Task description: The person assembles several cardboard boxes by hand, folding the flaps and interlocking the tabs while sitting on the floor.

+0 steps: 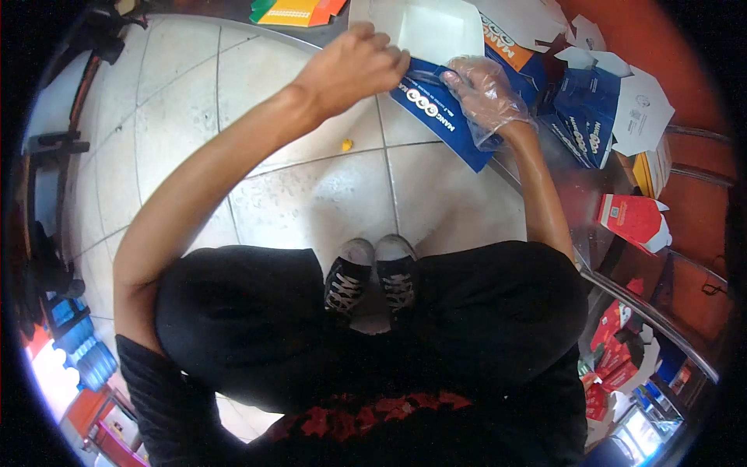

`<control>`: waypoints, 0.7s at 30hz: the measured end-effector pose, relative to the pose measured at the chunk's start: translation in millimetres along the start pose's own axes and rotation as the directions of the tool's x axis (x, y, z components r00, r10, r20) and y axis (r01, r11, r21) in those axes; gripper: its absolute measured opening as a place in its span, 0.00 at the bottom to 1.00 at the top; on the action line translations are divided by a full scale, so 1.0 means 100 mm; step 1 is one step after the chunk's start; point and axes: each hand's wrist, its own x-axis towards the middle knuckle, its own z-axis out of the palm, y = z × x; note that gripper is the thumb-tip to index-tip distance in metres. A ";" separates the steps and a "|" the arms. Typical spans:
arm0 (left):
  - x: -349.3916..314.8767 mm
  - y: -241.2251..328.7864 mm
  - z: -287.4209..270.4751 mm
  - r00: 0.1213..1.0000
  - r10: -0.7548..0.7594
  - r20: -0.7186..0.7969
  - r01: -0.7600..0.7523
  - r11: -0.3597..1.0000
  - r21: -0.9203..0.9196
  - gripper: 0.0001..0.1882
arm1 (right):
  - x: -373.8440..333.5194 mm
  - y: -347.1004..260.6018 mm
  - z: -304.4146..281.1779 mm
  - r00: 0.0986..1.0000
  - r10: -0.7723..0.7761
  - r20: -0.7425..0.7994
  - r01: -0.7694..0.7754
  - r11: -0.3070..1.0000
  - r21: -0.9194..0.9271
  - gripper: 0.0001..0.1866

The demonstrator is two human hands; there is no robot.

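A blue paperboard carton (428, 103) with white and orange print tilts over the table's near edge, and its white inside faces up at the far end. My left hand (350, 66) is bare, its fingers curled against the carton's left edge; the thumb is mostly hidden. A clear plastic glove covers my right hand (490, 93), which grips the carton's blue side panel from the right, the thumb lying along its upper edge.
Beside the carton stand more blue cartons (587, 105) with white flaps. A red carton (632, 222) sits farther right on the metal table. Orange and green packaging (296, 11) lies at the far edge. A small yellow scrap (347, 145) is on the tiled floor.
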 end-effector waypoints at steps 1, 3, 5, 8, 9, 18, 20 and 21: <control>0.01 0.00 0.03 1.000 -0.018 -0.012 0.017 0.996 -0.092 0.15 | 0.02 -0.05 -0.02 0.999 -0.017 0.028 0.019 0.998 -0.065 0.15; 0.01 -0.01 0.04 0.998 -0.063 -0.031 0.052 0.959 -0.279 0.10 | 0.00 -0.16 -0.07 0.995 -0.041 0.092 0.059 0.978 -0.199 0.13; 0.02 -0.04 0.03 0.993 -0.110 -0.050 0.083 0.923 -0.376 0.09 | -0.05 -0.20 -0.02 0.989 -0.139 -0.044 0.127 0.969 -0.212 0.12; 0.01 -0.04 0.05 0.984 -0.168 -0.054 0.129 0.895 -0.426 0.09 | -0.03 -0.17 0.11 0.975 -0.209 -0.080 0.185 0.954 -0.236 0.11; 0.04 -0.01 0.07 0.971 -0.234 -0.056 0.183 0.871 -0.456 0.09 | -0.02 -0.17 0.12 0.973 -0.220 -0.066 0.197 0.948 -0.250 0.10; 0.16 0.04 0.13 0.954 -0.290 -0.082 0.227 0.871 -0.436 0.05 | 0.10 -0.21 0.29 0.950 -0.300 -0.087 0.259 0.911 -0.321 0.07; 0.20 0.03 0.12 0.965 -0.251 -0.069 0.204 0.893 -0.401 0.05 | 0.10 -0.24 0.30 0.940 -0.324 -0.109 0.277 0.909 -0.312 0.06; 0.24 0.01 0.08 0.979 -0.197 -0.043 0.168 0.916 -0.365 0.05 | 0.09 -0.24 0.31 0.937 -0.325 -0.124 0.279 0.915 -0.291 0.06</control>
